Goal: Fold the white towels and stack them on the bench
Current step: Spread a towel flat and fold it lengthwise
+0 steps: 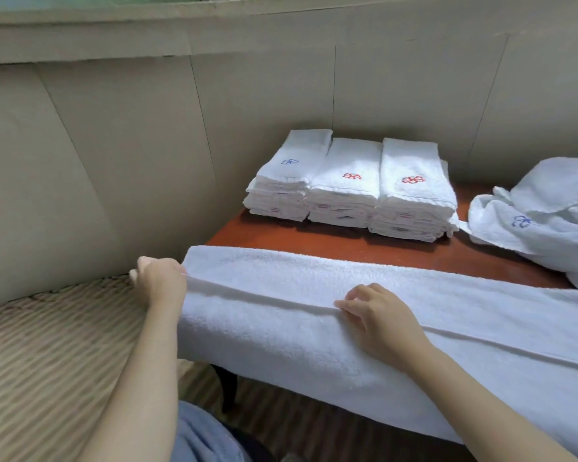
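A long white towel (281,328) lies folded lengthwise across the near edge of the red-brown bench (347,243) and hangs over its front. My left hand (159,281) grips the towel's left end at the fold edge. My right hand (377,315) rests on the towel's middle, fingertips pressing on the hem line. Three stacks of folded white towels (347,185) stand side by side at the back of the bench, the left one topped with a blue emblem, the other two with red emblems.
A heap of unfolded white towels (544,215) with a blue emblem lies at the bench's right end. A beige padded wall (147,128) runs behind and to the left. Striped carpet (47,345) covers the floor at the left. A dark bench leg (227,381) shows below the towel.
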Tool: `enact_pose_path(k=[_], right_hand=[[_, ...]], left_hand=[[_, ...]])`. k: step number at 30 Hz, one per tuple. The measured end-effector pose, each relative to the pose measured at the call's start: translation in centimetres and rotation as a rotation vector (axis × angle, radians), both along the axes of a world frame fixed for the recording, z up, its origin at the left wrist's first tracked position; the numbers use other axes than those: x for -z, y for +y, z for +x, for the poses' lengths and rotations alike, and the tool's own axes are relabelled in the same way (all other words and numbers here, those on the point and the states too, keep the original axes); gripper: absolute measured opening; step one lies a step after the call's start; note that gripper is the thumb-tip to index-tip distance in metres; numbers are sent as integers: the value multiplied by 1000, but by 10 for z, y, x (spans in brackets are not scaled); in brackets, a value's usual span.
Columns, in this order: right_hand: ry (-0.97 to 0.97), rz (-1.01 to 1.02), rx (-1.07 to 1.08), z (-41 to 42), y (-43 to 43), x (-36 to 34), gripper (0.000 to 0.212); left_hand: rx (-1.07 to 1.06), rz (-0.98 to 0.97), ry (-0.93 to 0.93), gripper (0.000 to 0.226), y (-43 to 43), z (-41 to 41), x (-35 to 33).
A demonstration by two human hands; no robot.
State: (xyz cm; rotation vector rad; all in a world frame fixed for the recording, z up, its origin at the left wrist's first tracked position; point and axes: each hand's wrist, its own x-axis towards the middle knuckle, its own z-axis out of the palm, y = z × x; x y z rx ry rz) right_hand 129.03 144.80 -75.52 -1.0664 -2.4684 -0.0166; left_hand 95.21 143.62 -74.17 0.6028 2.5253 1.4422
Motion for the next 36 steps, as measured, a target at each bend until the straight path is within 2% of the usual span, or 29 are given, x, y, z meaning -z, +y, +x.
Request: enact_pose_path(k=[2, 4, 6, 8, 10, 12, 16, 18, 20, 23, 26, 29, 31, 33, 36], right_hand=[[6, 44, -36, -1, -1, -2, 10], [20, 111, -83, -3, -2, -3, 12], [14, 116, -108, -4, -3, -4, 15], [12, 87, -109, -1, -4, -3, 17], [-42, 53, -81, 2, -4, -4, 25], [-110, 11, 27, 8, 3, -9, 32], [-97, -123, 548, 63, 39, -29, 29], [-169, -258, 773, 102, 54, -37, 33], [-238, -388, 882, 132, 61, -38, 30], [-259, -430, 895, 154, 67, -31, 17], [-236, -302, 850, 157, 73, -22, 6], [-92, -101, 832, 156, 80, -12, 13], [8, -145, 833, 159, 85, -5, 10], [61, -230, 845, 161, 89, -1, 9], [52, -278, 842, 161, 90, 0, 13]], left_hand=[[-48, -106, -14, 28, 1, -1, -1], [-77, -145, 63, 28, 0, 6, -7], [81, -212, 308, 25, 4, 17, -8], [307, -211, 545, 34, 8, 35, -4], [514, -173, 607, 45, 17, 55, -2], [677, -196, 624, 50, 31, 73, -3], [852, -436, 605, 52, 59, 91, -10], [913, -566, 531, 44, 69, 94, -19], [925, -657, 451, 25, 77, 97, -26], [893, -674, 477, 10, 87, 101, -29], [788, -479, 506, 7, 99, 107, -23], [765, -319, 475, 26, 106, 117, -12], [883, -385, 454, 50, 107, 119, -2], [940, -492, 537, 53, 107, 117, 7], [964, -545, 610, 56, 102, 111, 11]])
